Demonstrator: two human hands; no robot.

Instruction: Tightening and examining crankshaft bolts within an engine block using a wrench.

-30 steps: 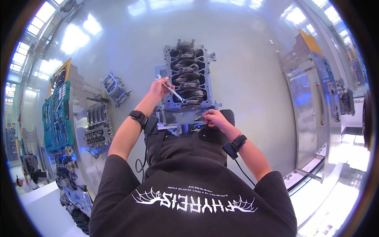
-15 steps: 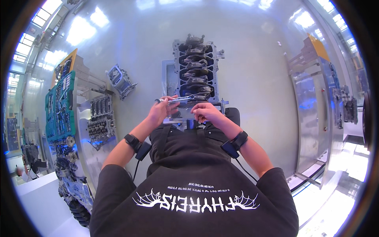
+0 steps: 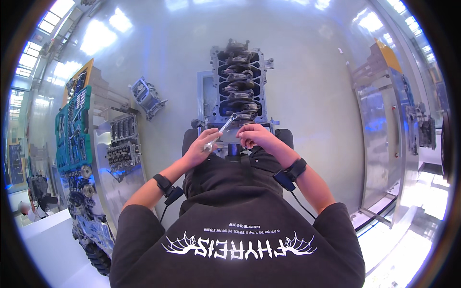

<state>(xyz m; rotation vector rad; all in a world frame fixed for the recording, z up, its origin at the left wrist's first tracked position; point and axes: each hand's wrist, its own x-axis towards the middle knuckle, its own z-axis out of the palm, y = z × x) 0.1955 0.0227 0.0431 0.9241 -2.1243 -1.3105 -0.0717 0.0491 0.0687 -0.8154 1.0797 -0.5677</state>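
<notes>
Wrench (image 3: pixel 224 129), silver metal, sits gripped in bare left hand (image 3: pixel 198 149), ring end toward grey metal engine block (image 3: pixel 262 89); right hand (image 3: pixel 255 136) curls, can't tell if holding anything.

My left forearm (image 3: pixel 145 191) is angling forward and inward, with the left wrist (image 3: pixel 179 165) lying nearly in line. My left hand (image 3: pixel 198 150) is gripping, its fingers pointing forward and toward the midline. My right forearm (image 3: pixel 315 190) is mirroring this angle; the right wrist (image 3: pixel 281 152) is turning the right hand (image 3: pixel 255 136) inward. Its fingers are curling, the index finger bending uppermost. Both hands are staying apart, fingertips near each other.
</notes>
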